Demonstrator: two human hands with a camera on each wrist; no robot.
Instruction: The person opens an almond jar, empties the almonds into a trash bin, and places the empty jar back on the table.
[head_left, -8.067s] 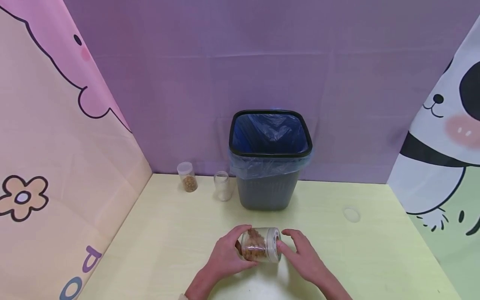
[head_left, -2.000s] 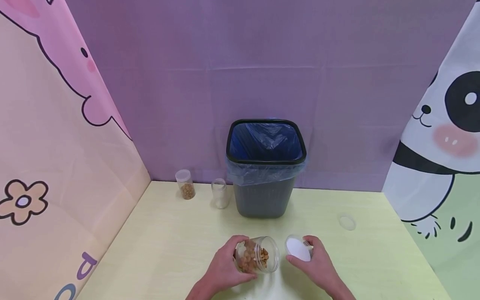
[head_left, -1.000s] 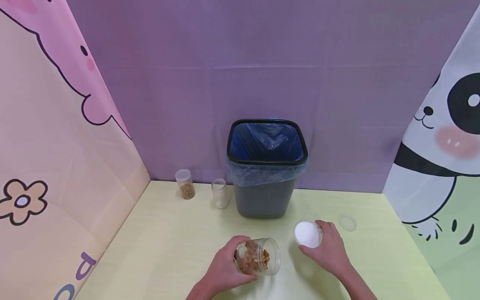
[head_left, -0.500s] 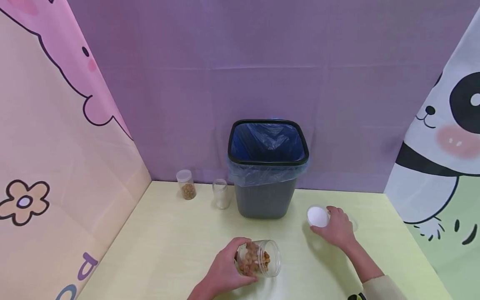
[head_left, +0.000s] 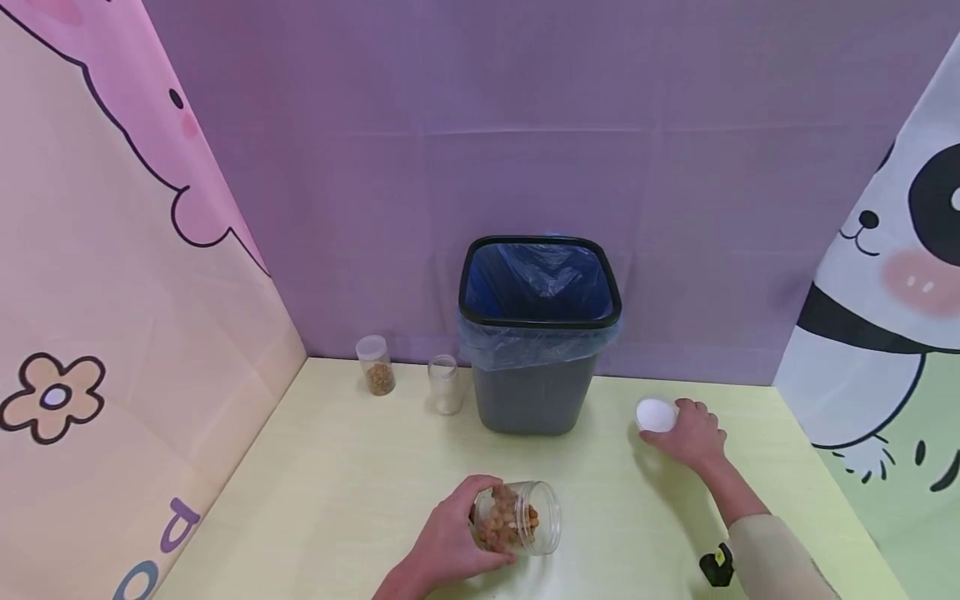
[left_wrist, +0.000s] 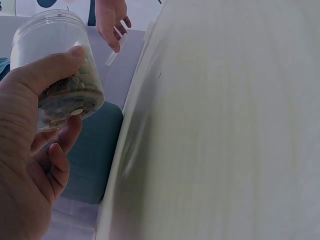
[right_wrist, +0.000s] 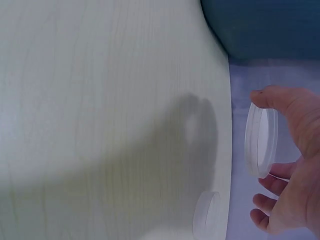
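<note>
Cloth (head_left: 375, 208): plain purple along the far side, with printed panels at left and right, a flower on the left one and a panda on the right
Table (head_left: 337, 500): pale, with faint grain
Bin (head_left: 536, 390): grey with a black rim, upright at the far middle, near the cloth
Bag (head_left: 536, 343): blue, lines the bin and folds out over its rim
Sleeve (head_left: 780, 554): pale, on the person's right arm, at the near right
Left hand (head_left: 453, 533): near middle, thumb and fingers curled round the jar
Right hand (head_left: 692, 435): far right, pinching the lid by its edge between thumb and fingers
Jar (head_left: 517, 518): clear, uncapped, tipped on its side in the left hand, near side of the bin, mouth to the right
Tub (head_left: 375, 365): upright at far left, pale top, tan bits low inside
Cup (head_left: 446, 385): clear, upright between tub and bin
Lid (head_left: 656, 415): white with a clear rim, held above the table, right of the bin
Clear lid (right_wrist: 206, 216): on the table below the right hand
Black piece (head_left: 717, 565): just beside the sleeve
Brown lumps (head_left: 497, 521): inside the jar
</note>
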